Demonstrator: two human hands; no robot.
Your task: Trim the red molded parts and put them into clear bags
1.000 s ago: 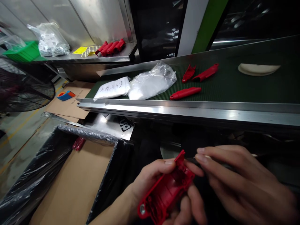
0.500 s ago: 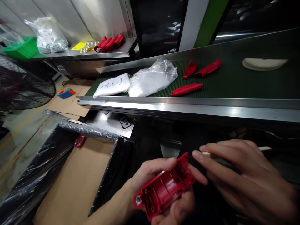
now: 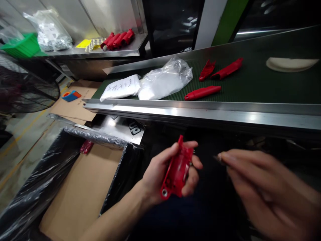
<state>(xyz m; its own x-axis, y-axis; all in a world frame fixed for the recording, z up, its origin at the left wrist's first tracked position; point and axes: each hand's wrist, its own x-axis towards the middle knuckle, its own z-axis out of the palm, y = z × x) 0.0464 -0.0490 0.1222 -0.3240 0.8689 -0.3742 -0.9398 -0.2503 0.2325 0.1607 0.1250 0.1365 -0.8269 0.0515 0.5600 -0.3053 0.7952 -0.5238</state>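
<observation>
My left hand (image 3: 156, 169) grips a red plastic housing half (image 3: 178, 169), its hollow ribbed side facing up. A metal ring sits in the lug at its near end. To the right, clear of the housing, my blurred right hand (image 3: 265, 187) pinches a slim tool (image 3: 218, 158) with a dark, pointed tip; most of the tool is hidden by the fingers. Beyond my hands, red plastic housing pieces lie on the green conveyor belt: one near the edge (image 3: 203, 92), a short one (image 3: 207, 70) and a longer one (image 3: 228, 69).
On the belt are clear plastic bags (image 3: 165, 80), a white packet (image 3: 121, 87) and a pale half-round piece (image 3: 291, 64). A metal rail (image 3: 200, 112) edges the belt. A black-lined box (image 3: 125, 157) stands at left, below a fan (image 3: 27, 83). More red housings (image 3: 117, 40) rest on a shelf.
My left hand has raised the housing half and turned it more upright, away from my right hand. The right-hand tool now shows its dark tip instead of its pale shaft.
</observation>
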